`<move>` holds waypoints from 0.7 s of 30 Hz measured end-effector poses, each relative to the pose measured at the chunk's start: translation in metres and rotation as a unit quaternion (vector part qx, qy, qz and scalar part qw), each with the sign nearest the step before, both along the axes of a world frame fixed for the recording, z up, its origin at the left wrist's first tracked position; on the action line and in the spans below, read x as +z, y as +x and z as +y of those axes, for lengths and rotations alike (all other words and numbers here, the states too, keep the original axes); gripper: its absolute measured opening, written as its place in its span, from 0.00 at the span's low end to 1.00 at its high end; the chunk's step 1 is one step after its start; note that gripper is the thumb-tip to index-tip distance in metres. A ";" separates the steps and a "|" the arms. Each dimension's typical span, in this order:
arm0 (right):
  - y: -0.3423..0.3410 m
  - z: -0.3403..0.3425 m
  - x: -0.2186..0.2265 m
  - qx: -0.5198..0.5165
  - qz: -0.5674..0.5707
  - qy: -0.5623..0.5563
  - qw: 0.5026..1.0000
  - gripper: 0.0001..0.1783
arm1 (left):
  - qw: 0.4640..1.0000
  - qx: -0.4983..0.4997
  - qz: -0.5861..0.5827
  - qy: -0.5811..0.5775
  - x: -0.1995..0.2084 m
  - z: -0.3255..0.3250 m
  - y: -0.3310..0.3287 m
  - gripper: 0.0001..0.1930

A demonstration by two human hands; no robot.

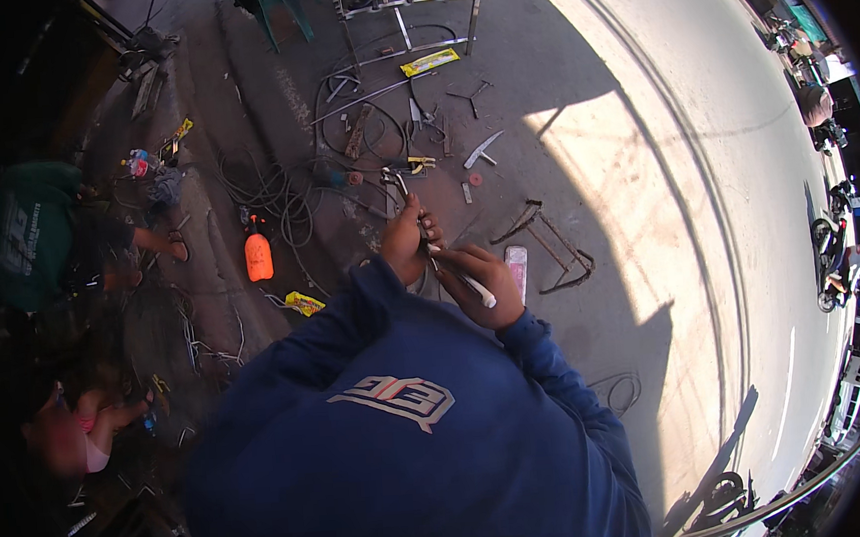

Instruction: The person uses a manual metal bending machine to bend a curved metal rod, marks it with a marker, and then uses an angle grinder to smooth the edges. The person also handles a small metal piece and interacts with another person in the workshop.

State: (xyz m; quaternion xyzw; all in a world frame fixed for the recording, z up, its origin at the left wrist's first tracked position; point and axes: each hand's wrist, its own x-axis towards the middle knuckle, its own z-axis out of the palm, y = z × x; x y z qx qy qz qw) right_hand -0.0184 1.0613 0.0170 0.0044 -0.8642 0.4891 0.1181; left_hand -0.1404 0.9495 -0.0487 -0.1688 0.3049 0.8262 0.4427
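Note:
My left hand is closed around a slim metal piece, whose bent, shiny upper end sticks out past the thumb. Just below and to the right, my right hand grips a narrow pale-ended tool that slants down across the palm. The tip of this tool meets the metal piece near my left fingers. Its exact kind is hidden by the fingers. Beside my right hand lies a flat pink-and-white object on the ground.
A rusty frame lies right of my hands. Ahead are a metal square, a yellow packet and a welded metal frame. Coiled cables and an orange bottle are left, with two people beyond. A sunlit road runs right.

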 end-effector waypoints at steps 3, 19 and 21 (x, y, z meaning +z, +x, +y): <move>-0.017 -0.020 -0.004 -0.017 0.027 0.033 0.999 0.13 | 0.999 0.017 -0.014 -0.038 -0.004 -0.011 -0.019 0.18; -0.145 -0.121 -0.007 0.052 0.052 0.153 0.985 0.17 | 0.999 -0.024 0.009 -0.022 -0.011 -0.125 -0.140 0.14; -0.150 -0.128 -0.005 0.078 0.039 0.138 0.987 0.18 | 0.999 0.014 0.043 -0.012 -0.014 -0.140 -0.136 0.15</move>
